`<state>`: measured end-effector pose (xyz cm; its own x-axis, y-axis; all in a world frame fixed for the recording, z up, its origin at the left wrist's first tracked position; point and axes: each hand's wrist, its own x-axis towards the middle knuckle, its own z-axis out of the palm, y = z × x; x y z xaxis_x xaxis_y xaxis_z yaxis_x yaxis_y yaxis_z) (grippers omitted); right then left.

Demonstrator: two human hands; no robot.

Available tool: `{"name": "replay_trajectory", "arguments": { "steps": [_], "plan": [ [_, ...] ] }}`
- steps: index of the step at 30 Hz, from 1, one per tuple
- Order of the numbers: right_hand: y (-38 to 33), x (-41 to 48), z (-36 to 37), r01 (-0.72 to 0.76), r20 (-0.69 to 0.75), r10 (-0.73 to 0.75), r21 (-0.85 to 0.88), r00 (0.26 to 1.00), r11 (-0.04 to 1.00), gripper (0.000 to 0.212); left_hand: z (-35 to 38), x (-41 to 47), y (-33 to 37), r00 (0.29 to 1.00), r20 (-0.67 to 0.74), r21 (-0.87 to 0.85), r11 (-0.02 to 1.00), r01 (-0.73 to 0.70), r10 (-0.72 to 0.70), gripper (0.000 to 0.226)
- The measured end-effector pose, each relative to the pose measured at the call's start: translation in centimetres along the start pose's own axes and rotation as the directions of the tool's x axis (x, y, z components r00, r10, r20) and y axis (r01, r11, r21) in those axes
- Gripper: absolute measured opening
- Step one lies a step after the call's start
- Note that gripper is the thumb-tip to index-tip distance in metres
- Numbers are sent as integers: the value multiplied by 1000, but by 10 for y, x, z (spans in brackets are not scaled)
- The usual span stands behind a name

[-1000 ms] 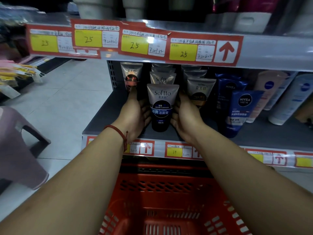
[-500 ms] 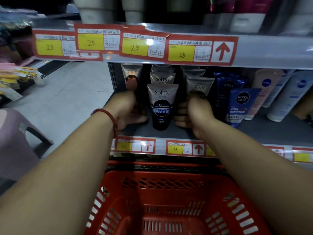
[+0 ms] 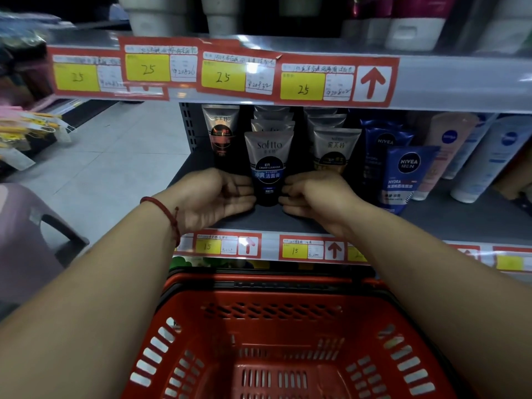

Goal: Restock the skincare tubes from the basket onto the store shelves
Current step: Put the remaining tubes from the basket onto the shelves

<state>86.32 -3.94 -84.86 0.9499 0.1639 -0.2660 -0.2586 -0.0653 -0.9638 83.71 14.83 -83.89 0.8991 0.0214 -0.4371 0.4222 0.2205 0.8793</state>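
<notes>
Retail shop, skincare aisle. Grey metal shelf tiers on perforated upright. Shelf edges carry red-bordered price labels with yellow fields: handwritten 25 above, 15 below, red arrows pointing up at goods. Softto cleanser tubes stand cap-down in rows front to back, same product repeated. Nivea Men tubes just beside them. Red plastic shopping basket below shelf. Pale tiled floor at left, tagged hanging goods beyond.

Left grip straight-fingered, palm inward; right grip loosely cupped.
</notes>
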Motion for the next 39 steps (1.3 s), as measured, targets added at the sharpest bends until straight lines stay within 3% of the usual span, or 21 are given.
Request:
{"name": "replay_trajectory", "arguments": {
  "steps": [6,9,12,15,17,20,22,26,29,34,39],
  "plan": [
    [7,14,3,13,-18,-12,66,1000,998,30,2,7,-4,999,-1,-50,998,-39,39,43],
    [3,8,0,15,-44,-15,14,999,1000,34,6,2,-1,994,-78,-22,997,-74,72,37],
    [-2,-2,-10,80,-129,-87,-61,988,995,27,11,-7,8,978,-173,188,979,-82,115,26],
    [-6,-10,-23,107,-204,-149,-203,968,973,19,28,-19,10,994,-76,389,920,-40,75,23],
    [-3,-11,-35,80,-225,-156,-314,962,946,14,49,-21,3,995,-3,372,923,-94,103,21],
    [0,-11,-50,20,-273,-149,-422,950,906,28,76,-12,-12,983,-14,283,943,-173,185,12],
    [-3,-14,-55,-10,-304,-135,-433,943,902,30,86,2,-19,983,-17,240,955,-174,183,21],
    [1,-4,-61,34,-307,-77,-146,949,989,32,103,17,-23,994,-48,-19,995,-101,100,28],
    [8,9,-63,87,-308,-78,17,948,996,32,106,28,-26,996,8,-56,995,-84,84,45],
    [19,22,-64,109,-248,-85,83,965,991,41,105,50,-33,992,77,-94,991,-97,105,70],
    [25,37,-68,143,-226,-125,66,966,988,37,107,65,-30,991,69,-123,987,-107,116,57]
  ]
}}
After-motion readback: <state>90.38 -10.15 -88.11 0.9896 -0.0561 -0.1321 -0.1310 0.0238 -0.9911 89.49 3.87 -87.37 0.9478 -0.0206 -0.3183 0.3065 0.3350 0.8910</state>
